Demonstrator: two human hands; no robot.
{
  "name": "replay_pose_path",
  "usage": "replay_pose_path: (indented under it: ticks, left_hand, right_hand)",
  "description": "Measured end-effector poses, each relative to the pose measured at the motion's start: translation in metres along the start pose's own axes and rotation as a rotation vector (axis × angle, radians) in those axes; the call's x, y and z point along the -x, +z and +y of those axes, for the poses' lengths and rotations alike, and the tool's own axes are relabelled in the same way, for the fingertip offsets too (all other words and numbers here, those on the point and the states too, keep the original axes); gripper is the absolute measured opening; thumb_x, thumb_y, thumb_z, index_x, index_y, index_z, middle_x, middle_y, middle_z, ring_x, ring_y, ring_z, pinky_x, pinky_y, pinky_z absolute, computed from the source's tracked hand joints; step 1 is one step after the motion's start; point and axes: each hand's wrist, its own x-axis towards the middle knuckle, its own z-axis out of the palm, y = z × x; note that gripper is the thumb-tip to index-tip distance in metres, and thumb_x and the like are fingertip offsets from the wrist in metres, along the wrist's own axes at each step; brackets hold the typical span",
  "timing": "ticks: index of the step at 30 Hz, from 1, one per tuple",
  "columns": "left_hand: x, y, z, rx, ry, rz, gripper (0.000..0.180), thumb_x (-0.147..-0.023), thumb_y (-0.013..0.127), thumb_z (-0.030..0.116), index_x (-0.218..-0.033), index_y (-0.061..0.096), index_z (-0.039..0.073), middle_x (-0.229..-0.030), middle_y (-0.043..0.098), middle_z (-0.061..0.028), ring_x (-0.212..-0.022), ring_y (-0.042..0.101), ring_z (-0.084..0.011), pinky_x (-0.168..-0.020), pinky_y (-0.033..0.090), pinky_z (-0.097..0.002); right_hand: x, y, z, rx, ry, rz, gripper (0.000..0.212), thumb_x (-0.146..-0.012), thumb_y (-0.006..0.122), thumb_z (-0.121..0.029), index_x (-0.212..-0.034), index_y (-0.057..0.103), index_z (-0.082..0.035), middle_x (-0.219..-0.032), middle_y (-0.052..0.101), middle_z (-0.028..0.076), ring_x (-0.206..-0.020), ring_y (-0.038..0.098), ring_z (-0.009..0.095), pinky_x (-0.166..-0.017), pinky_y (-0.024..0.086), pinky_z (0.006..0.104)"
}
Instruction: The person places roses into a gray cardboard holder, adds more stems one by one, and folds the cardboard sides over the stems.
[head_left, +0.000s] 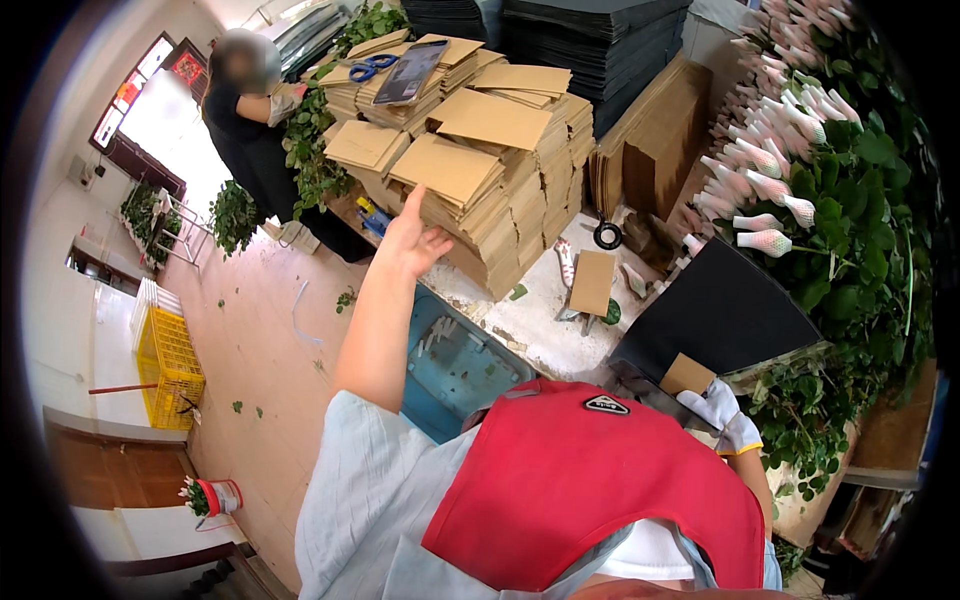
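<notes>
My bare left hand (415, 243) reaches forward with its fingers spread and nothing in it. Its fingertips are at the near edge of a tall stack of brown cardboard pieces (446, 168); whether they touch it I cannot tell. On the right, my right hand (724, 414), in a white glove with a yellow cuff, is closed at the lower edge of a small cardboard piece (687, 374). That piece lies against a large black sheet (715, 305), tilted at the table's near edge. Part of the right hand's grip is hidden.
Many pink rosebuds in white net sleeves (765, 240) with leafy stems fill the right side. On the table (540, 325) lie a loose cardboard piece (593, 283) and a black tape roll (607, 235). Blue scissors (372, 68) top the stack. A blue bin (460, 365) stands below; another person (265, 150) stands beyond.
</notes>
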Motion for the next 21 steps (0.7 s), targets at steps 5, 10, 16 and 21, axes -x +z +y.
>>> replay_pose_path:
  ticks: [5, 10, 16, 21]
  left_hand:
    - [-0.002, 0.022, 0.015, -0.13, -0.059, 0.033, 0.127, -0.084, 0.078, 0.073, -0.167, 0.017, 0.0, -0.158, 0.038, -0.0265, -0.145, 0.039, -0.0391, -0.121, 0.033, -0.0519]
    - [0.011, 0.05, 0.016, -0.09, 0.029, 0.019, 0.099, -0.091, 0.07, 0.071, -0.165, 0.035, 0.016, -0.163, 0.041, -0.0162, -0.147, 0.039, -0.0326, -0.122, 0.028, -0.054]
    - [0.002, 0.057, 0.009, -0.015, 0.029, -0.049, 0.075, -0.096, 0.068, 0.053, -0.157, 0.046, 0.016, -0.16, 0.049, -0.013, -0.143, 0.047, -0.0333, -0.118, 0.032, -0.0631]
    - [0.037, 0.023, -0.012, 0.081, 0.182, -0.063, 0.069, -0.098, 0.066, 0.044, -0.155, 0.045, 0.012, -0.155, 0.052, -0.0131, -0.138, 0.051, -0.0334, -0.113, 0.038, -0.0655]
  right_hand:
    - [0.004, 0.002, 0.0, -0.005, 0.005, 0.032, 0.04, -0.09, 0.079, -0.026, -0.123, 0.076, -0.002, -0.114, 0.08, 0.008, -0.105, 0.073, 0.015, -0.092, 0.056, 0.0331]
    - [0.001, 0.002, 0.007, 0.009, 0.028, 0.021, 0.041, -0.091, 0.08, -0.025, -0.125, 0.075, -0.002, -0.115, 0.08, 0.008, -0.106, 0.072, 0.016, -0.093, 0.056, 0.0331]
    - [-0.004, 0.003, 0.014, -0.032, -0.044, -0.005, 0.049, -0.092, 0.081, -0.028, -0.132, 0.071, -0.002, -0.122, 0.078, 0.007, -0.112, 0.071, 0.016, -0.097, 0.054, 0.0332]
    - [0.003, 0.002, 0.007, 0.092, -0.213, 0.095, 0.051, -0.093, 0.08, -0.029, -0.134, 0.069, 0.001, -0.124, 0.077, 0.01, -0.115, 0.071, 0.018, -0.1, 0.054, 0.035]
